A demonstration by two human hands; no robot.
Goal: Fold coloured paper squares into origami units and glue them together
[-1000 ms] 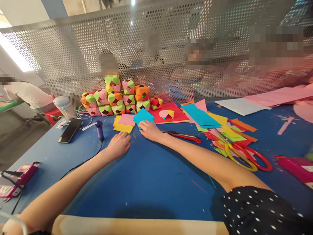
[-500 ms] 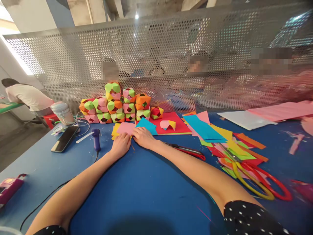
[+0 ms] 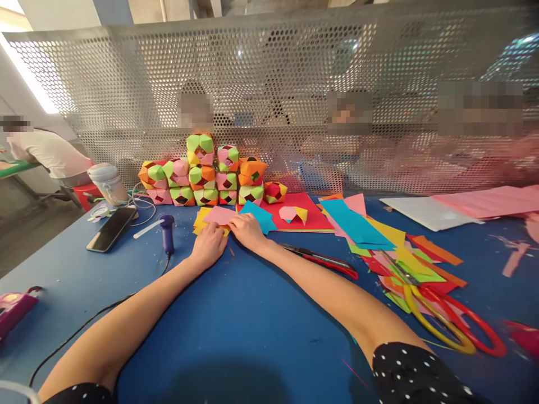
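Observation:
My left hand (image 3: 208,245) lies with bent fingers at the near edge of a small stack of yellow paper (image 3: 199,220) and pink paper (image 3: 221,214). Close beside it, my right hand (image 3: 248,231) has its fingers together at the pink paper's right corner, next to a sheet of blue paper (image 3: 257,215). The fingertips are small and partly hidden. Folded paper balls (image 3: 202,178) in green, pink, orange and yellow are stacked behind the hands. A small folded pink and yellow piece (image 3: 293,214) rests on red paper (image 3: 311,222) to the right.
Right of my arm are a black and red cutter (image 3: 322,260), scissors (image 3: 438,314) and paper strips (image 3: 357,224). At left are a purple glue gun (image 3: 167,233) with its cord, a phone (image 3: 112,229) and a cup (image 3: 108,184). A perforated metal screen (image 3: 269,67) stands behind.
The view has shifted slightly. My left hand has drawn back a little from the pink paper, so more yellow paper shows between the hands. My right hand stays at the pink paper's corner.

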